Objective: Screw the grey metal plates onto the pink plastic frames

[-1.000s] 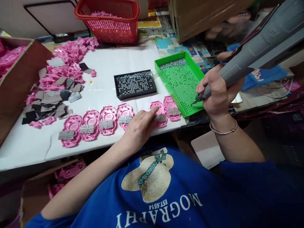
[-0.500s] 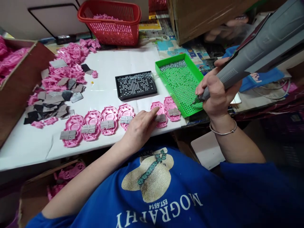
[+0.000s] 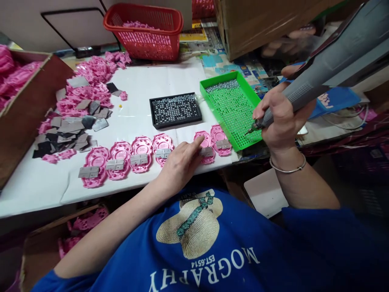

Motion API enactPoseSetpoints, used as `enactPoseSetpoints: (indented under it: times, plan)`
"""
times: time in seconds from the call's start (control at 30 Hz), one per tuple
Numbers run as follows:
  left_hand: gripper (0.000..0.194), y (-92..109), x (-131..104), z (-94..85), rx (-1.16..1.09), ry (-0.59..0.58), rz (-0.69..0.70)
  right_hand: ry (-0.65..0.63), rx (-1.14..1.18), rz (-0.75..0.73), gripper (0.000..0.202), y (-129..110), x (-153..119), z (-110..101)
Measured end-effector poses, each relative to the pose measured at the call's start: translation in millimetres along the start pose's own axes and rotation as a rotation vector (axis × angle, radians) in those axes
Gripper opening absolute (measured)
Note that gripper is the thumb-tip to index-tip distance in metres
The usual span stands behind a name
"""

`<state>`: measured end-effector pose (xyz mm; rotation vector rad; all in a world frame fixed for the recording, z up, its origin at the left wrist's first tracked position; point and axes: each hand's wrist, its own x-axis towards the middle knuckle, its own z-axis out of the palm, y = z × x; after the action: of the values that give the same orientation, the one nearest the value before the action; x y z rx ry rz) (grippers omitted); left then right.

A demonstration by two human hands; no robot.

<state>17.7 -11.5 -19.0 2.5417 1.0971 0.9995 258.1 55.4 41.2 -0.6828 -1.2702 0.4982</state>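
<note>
From your head camera, you are sitting at a white-covered table [image 3: 146, 81] that runs off the left of the view, its front edge against your blue shirt. Your right hand [image 3: 281, 121] has its fingers wrapped tight round a grey electric screwdriver [image 3: 316, 77], whose tip hangs over the front right corner of the green screw tray [image 3: 232, 107] at the table's right edge. Your left hand [image 3: 179, 162] lies flat and loosely spread near the front edge, gripping nothing, its forefinger pressing on a pink plastic part [image 3: 205, 146], the second from the right in a row of pink parts [image 3: 121, 160] along that edge, each with a grey plate across it. A black screw tray [image 3: 175, 110] sits mid-table, just left of the green one. Loose pink pieces and grey plates [image 3: 75, 117] are heaped toward the left side beside a brown cardboard box [image 3: 30, 101]. A red basket [image 3: 146, 28] stands at the back edge, and printed papers and another cardboard box crowd the back right corner.
</note>
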Motion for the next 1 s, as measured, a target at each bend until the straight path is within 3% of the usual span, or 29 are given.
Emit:
enactPoseSetpoints:
  times: [0.17, 0.3, 0.5, 0.67, 1.0]
  plan:
    - [0.061, 1.0, -0.5, 0.5, -0.033, -0.028, -0.048, 0.048, 0.085, 0.016, 0.024, -34.1, 2.5, 27.5]
    - [0.076, -0.4, -1.2, 2.8, -0.056, -0.046, -0.08, -0.049, 0.189, 0.137, 0.026, -51.7, -12.3, 52.7]
    - [0.08, 1.1, 0.7, 3.2, -0.059, -0.066, -0.101, -0.246, 0.236, 0.192, 0.034, -31.8, -39.0, 66.6]
    - [0.077, 2.5, 1.4, 3.3, -0.049, -0.062, -0.104, -0.247, 0.182, 0.146, 0.036, -17.3, -44.5, 68.1]
    - [0.068, 3.1, 0.7, 3.4, -0.025, -0.058, -0.093, -0.311, 0.274, 0.174, 0.035, -14.2, -48.2, 69.5]
